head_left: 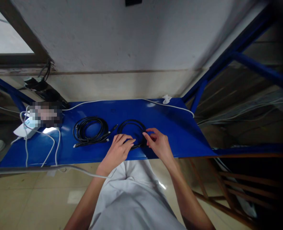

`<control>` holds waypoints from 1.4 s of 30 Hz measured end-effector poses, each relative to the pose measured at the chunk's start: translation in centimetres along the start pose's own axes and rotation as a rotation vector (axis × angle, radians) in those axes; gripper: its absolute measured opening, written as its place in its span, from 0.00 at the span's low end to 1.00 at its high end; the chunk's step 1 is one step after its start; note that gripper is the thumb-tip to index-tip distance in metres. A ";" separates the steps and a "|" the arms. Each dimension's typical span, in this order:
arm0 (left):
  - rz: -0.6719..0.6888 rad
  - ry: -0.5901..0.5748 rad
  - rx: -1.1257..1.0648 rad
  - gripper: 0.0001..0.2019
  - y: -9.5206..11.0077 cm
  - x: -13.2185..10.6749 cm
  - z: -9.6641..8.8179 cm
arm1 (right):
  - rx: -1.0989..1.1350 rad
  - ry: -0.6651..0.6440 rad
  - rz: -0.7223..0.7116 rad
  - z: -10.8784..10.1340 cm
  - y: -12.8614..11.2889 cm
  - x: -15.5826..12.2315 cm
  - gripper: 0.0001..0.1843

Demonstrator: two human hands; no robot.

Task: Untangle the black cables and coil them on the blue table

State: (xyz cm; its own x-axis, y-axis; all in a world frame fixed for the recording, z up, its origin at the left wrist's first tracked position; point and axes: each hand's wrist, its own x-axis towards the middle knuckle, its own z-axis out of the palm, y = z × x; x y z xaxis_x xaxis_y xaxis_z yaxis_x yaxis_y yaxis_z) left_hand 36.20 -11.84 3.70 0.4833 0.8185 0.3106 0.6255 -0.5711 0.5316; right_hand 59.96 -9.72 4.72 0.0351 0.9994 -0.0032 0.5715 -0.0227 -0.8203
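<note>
A black cable (132, 121) lies wound in a ring on the blue table (165, 121), in front of my body. My left hand (121, 147) covers the near left part of this ring, its fingers bent together over the cable. At the right side of the ring, my right hand (158, 142) pinches the cable between thumb and fingers. The fingers partly hide the near part of the coil. To the left rests a thicker pile of coiled black cables (91, 129), with several plug ends sticking out toward the ring.
A white power strip (27, 127) with white cords sits at the table's left end, beside a blurred patch and a black cylinder-like object (49, 92). One white cord (103, 101) runs along the back edge. A crumpled white scrap (166, 99) lies back right. Blue frame bars (199, 95) rise at the right.
</note>
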 end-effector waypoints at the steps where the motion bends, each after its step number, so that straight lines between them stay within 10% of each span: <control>1: -0.016 0.050 -0.006 0.15 -0.2 -0.5 -0.4 | -0.030 0.001 -0.051 0.2 -0.3 0.7 0.22; 11: -0.305 0.578 0.113 0.08 -5.7 -5.1 -7.2 | -0.191 -0.194 -0.526 5.1 -4.9 13.2 0.12; 19: -0.334 0.648 0.170 0.07 -5.9 -5.0 -6.4 | -0.350 -0.461 -0.643 12.1 -5.2 22.1 0.28; 26: -0.259 0.594 0.124 0.10 -6.0 -3.7 -5.4 | -0.311 -0.542 -0.693 13.4 -5.0 22.4 0.03; 36: -0.189 0.591 0.137 0.10 -6.2 -1.3 -5.4 | -0.064 -0.472 -0.712 10.6 -5.0 19.9 0.05; 42: -0.307 0.498 -0.073 0.21 -5.0 1.3 -5.3 | 0.369 -0.431 -0.635 7.7 -7.0 13.9 0.06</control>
State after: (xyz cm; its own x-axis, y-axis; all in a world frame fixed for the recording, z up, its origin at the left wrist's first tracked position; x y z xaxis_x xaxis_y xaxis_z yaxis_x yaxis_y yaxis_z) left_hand 30.44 -7.56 5.66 -0.0703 0.8864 0.4576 0.6387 -0.3124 0.7032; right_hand 50.18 4.49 6.02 -0.5601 0.7440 0.3644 0.0708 0.4813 -0.8737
